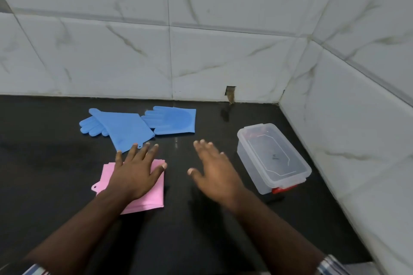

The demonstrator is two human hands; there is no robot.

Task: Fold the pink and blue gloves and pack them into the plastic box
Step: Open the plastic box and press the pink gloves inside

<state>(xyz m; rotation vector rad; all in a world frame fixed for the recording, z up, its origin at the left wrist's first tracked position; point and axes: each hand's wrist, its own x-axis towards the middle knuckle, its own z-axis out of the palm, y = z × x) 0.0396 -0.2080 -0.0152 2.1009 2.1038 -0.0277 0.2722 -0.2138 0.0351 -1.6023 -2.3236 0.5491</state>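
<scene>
Folded pink gloves [152, 196] lie as a flat square on the black counter [44, 174]. My left hand [136, 169] presses flat on top of them, fingers spread. My right hand [214, 169] hovers open just to the right, above bare counter, holding nothing. Two blue gloves lie unfolded farther back: one [121, 128] angled with its cuff toward my left hand, the other [174, 120] flat beside it with fingers pointing left. The clear plastic box [273, 158] stands to the right with its lid on and a red latch at its near end.
White marble-patterned tiled walls [201, 62] close the counter at the back and on the right, forming a corner behind the box. A small hole in the back wall [230, 94] sits at counter level.
</scene>
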